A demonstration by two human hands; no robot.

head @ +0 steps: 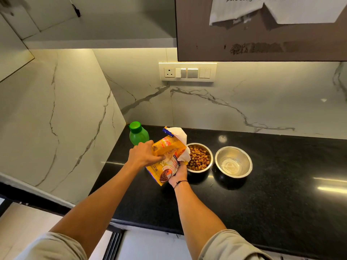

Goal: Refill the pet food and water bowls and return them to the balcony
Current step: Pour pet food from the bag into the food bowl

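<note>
A yellow pet food bag (pixel 167 152) is held above the black counter (pixel 281 194), its opened white mouth tilted toward a steel bowl (pixel 208 150) full of brown kibble. My left hand (pixel 142 154) grips the bag's upper left side. My right hand (pixel 178 174) holds the bag from below, close to the kibble bowl. A second steel bowl (pixel 233 162), with no food in it, stands just right of the first. A green bottle (pixel 138 133) with a green cap stands upright in the corner behind the bag.
Marble walls close the counter at the left and back. A switch panel (pixel 187 72) sits on the back wall under a dark overhead cabinet (pixel 262 34). The counter's front edge runs near my forearms.
</note>
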